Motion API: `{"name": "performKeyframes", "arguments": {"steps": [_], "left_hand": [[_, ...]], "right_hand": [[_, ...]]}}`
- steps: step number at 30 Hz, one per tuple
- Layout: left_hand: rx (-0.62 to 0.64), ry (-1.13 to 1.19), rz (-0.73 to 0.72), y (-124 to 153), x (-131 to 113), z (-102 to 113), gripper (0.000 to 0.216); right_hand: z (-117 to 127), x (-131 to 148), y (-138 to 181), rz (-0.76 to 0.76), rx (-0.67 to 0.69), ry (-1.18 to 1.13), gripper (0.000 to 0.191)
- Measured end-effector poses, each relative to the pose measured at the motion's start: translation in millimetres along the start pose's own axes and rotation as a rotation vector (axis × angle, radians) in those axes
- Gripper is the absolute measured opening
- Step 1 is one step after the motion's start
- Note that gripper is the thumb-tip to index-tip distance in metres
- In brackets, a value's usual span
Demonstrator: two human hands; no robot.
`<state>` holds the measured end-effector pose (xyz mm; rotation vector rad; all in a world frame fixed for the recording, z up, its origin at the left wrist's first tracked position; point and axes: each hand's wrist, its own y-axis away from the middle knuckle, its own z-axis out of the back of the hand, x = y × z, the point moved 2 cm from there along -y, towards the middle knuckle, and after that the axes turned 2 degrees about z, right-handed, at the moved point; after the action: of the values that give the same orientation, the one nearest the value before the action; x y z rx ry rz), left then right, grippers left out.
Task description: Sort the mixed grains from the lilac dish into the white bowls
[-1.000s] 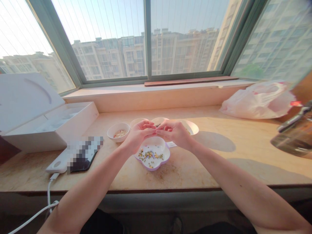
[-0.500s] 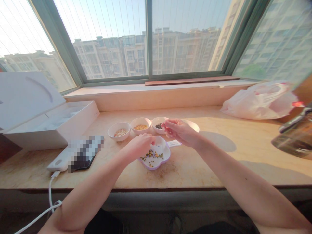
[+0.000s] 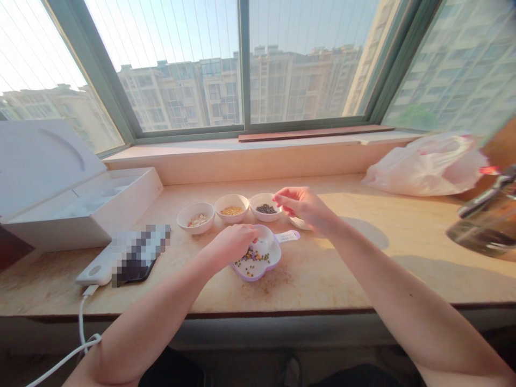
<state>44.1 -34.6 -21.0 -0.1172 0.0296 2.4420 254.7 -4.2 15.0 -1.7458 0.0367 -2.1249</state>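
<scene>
A white dish with a lilac rim and a short handle (image 3: 253, 278) holds mixed green, yellow and dark beans. Over its left side is my left hand (image 3: 231, 244), fingers curled down and closed; whatever is in them is hidden. My right hand (image 3: 302, 206) is raised by the right edge of a white bowl of dark beans (image 3: 266, 208), thumb and fingertips pinched together. Anything in that pinch is too small to make out. Beneath the right hand, another white bowl (image 3: 299, 222) is mostly covered.
A bowl of yellow grains (image 3: 231, 209) and a bowl of pale, reddish pieces (image 3: 196, 219) stand left of the dark beans. On the left lie an open white box (image 3: 133, 188), a phone (image 3: 139, 269) and a cabled white device (image 3: 94, 271). A plastic bag (image 3: 423, 166) and glass container (image 3: 479, 231) sit right.
My right hand has shifted slightly right and up, uncovering the dark beans and the dish's handle. My left hand stays over the dish, nearly unmoved.
</scene>
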Motion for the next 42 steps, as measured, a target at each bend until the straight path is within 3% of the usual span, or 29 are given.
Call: {"name": "performKeyframes", "arguments": {"steps": [3, 6, 10, 14, 17, 21, 28, 32, 38, 42], "left_hand": [[-0.04, 0.042, 0.006, -1.2, 2.1, 0.4, 0.03], [-0.098, 0.121, -0.004, -2.3, 1.1, 5.4, 0.037], [-0.18, 0.239, -0.002, -1.7, -4.9, 14.7, 0.037], [-0.276, 0.384, 0.038, 0.9, -9.4, 20.7, 0.032], [-0.335, 0.525, 0.069, 1.8, -9.3, 23.2, 0.025], [-0.408, 0.791, 0.106, 0.6, -6.1, 26.0, 0.016], [-0.413, 1.248, 0.194, -4.3, -2.4, 25.5, 0.026], [-0.379, 1.378, 0.237, -5.8, -2.4, 23.1, 0.033], [-0.368, 1.462, 0.286, -6.8, -2.3, 19.3, 0.031], [-0.375, 1.317, 0.286, -6.6, -1.4, 19.4, 0.018]], "right_hand": [[15.5, 3.3, -3.0, 0.084, -0.132, 0.427, 0.03], [27.7, 2.3, -6.9, 0.114, -0.18, 0.746, 0.018], [41.3, -9.3, -9.8, -0.084, -0.179, 1.032, 0.015], [47.0, -19.6, -7.8, -0.285, -0.086, 1.166, 0.023], [42.5, -16.9, -7.6, -0.206, -0.078, 1.076, 0.021], [23.9, -5.6, -5.9, 0.04, -0.074, 0.705, 0.024], [-24.8, -3.8, 7.1, 0.092, 0.21, 0.142, 0.038], [-36.4, -7.5, 8.3, 0.114, 0.224, 0.117, 0.035], [-30.7, -8.4, 7.4, 0.102, 0.16, 0.221, 0.029], [-27.1, -9.0, 6.4, 0.043, 0.163, 0.138, 0.035]]}}
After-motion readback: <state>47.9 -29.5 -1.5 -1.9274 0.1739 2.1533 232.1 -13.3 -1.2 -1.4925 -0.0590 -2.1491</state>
